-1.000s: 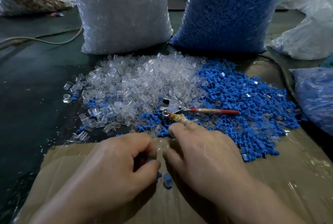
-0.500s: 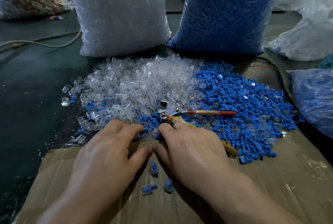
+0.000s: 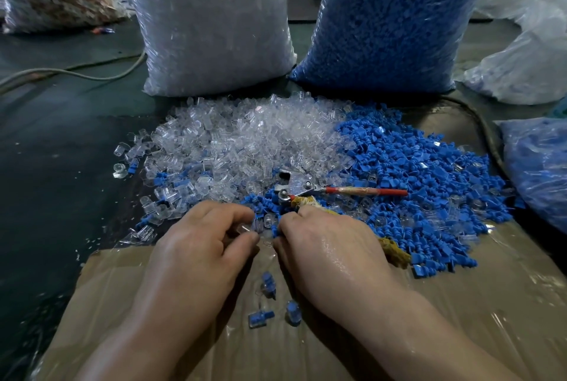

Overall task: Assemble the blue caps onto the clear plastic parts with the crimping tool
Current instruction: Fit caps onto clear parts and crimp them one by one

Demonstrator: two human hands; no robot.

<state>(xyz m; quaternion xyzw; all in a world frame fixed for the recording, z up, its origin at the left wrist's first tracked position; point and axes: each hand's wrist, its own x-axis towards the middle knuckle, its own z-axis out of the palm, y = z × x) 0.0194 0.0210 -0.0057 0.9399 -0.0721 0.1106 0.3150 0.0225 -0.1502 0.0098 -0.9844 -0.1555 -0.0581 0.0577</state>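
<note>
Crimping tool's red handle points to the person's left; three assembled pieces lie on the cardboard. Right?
No: in the head view the red handle of the crimping tool points to the person's right. Three assembled pieces do lie on the cardboard.

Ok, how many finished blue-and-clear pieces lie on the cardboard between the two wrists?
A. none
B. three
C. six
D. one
B: three capped pieces lie on the cardboard, one nearer the piles and the other two side by side behind it.
</note>
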